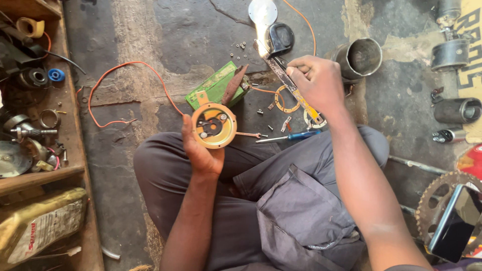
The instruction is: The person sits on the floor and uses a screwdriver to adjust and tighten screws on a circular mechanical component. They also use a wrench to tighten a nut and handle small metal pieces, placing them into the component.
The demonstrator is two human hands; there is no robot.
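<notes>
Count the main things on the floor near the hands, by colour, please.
Green box: 1
Orange wire: 1
Blue-handled screwdriver: 1
Grey metal cylinder: 1
Orange round part, held in the left hand: 1
Total: 5

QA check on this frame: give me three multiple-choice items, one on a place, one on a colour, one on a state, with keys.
1. Where does the blue-handled screwdriver lie?
A. on the floor by the knee
B. in the wooden tray
C. in the left hand

2. What colour is the box behind the round part?
A. red
B. green
C. white

3. What is the left hand doing?
A. resting open
B. holding the round part
C. gripping a wire

Key: 1 A, it lies on concrete beside the trousers; 2 B, its casing is green; 3 B, the fingers wrap the disc's rim.
</notes>
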